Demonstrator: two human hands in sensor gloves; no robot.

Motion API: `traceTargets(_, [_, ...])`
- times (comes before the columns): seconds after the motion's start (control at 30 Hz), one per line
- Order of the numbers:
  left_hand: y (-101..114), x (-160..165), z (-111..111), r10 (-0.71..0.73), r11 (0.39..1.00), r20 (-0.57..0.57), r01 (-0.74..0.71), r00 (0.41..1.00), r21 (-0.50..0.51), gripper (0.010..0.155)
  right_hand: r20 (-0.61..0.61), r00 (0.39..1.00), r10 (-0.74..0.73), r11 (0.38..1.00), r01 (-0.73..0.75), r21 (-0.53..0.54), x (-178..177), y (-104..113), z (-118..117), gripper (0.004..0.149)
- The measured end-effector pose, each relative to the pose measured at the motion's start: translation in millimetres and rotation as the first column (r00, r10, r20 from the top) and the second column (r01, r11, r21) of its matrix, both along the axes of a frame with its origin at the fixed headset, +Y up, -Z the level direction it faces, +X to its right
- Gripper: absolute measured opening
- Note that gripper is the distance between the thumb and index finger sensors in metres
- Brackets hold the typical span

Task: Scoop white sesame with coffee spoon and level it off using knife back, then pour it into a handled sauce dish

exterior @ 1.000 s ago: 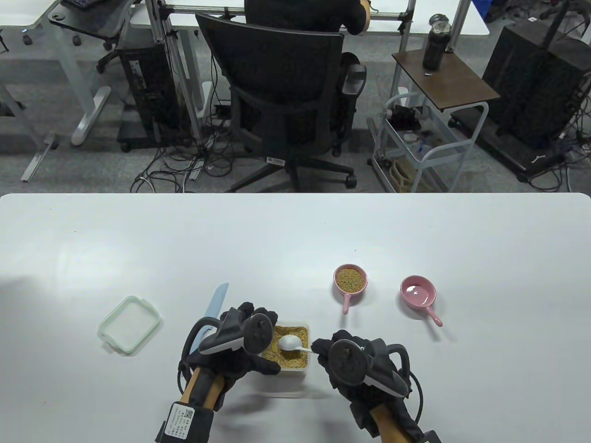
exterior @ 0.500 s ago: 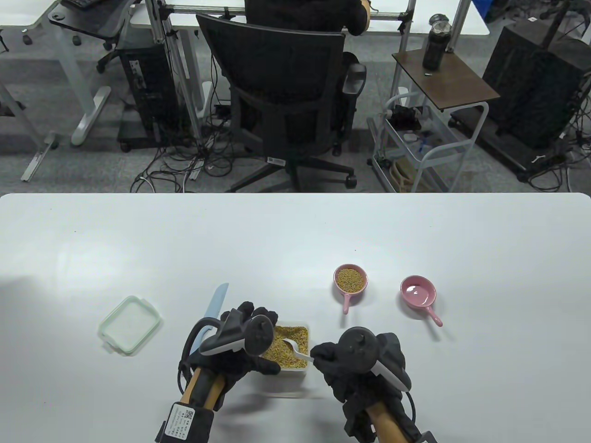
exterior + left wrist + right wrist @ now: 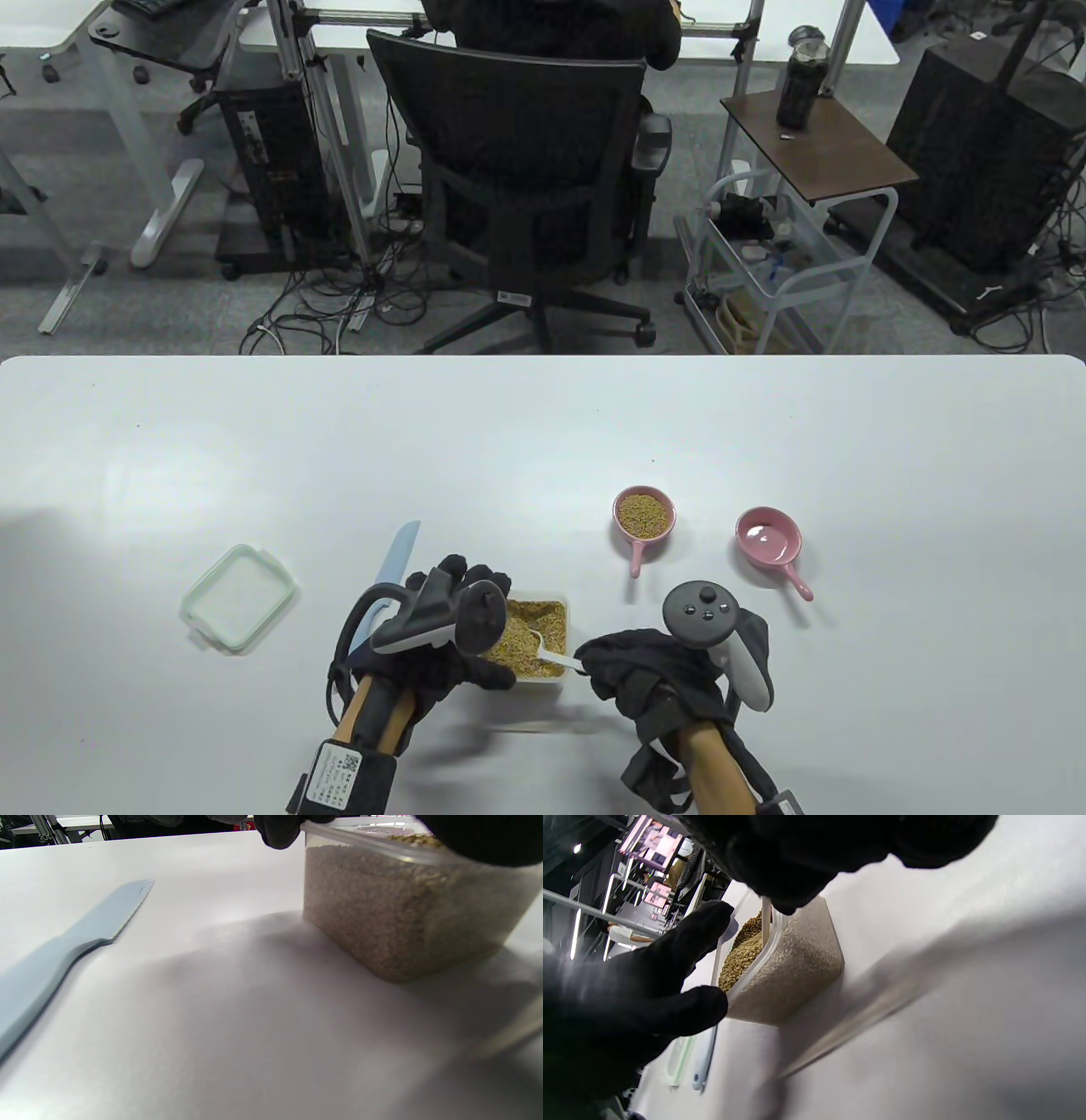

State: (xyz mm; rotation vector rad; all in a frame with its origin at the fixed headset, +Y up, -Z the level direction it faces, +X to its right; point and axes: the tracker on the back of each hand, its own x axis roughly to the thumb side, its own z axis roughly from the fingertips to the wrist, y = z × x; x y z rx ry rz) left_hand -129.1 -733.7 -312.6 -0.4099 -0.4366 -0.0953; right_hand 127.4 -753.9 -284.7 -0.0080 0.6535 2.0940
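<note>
Rolled over since the earlier frame, the right hand (image 3: 653,679) is pinching the coffee spoon (image 3: 551,655) by its thin, light handle, its bowl being buried in loose, spillable sesame (image 3: 534,632) inside the container (image 3: 407,912) being gripped by the left hand (image 3: 441,637).

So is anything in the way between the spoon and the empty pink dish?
Nothing visible blocks it. Bare table lies between the coffee spoon in the sesame container and the empty sauce dish; the filled dish sits off to the side.
</note>
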Motion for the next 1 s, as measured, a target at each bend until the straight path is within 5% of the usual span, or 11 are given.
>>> traceTargets(0.47, [-0.5,0.7,0.0,-0.001,1.000,-0.004,0.001,1.000,-0.007,0.107,0.057,0.983,-0.172,0.985,0.173,-0.010,18.6,0.2,-1.2,0.039])
traceTargets(1.0, [-2.2,-2.5,-0.4,0.028,0.999,-0.008,-0.028,1.000,-0.023,0.106,0.061,0.982,-0.176,0.984,0.177,-0.006,21.2,-2.2,-2.4,0.039])
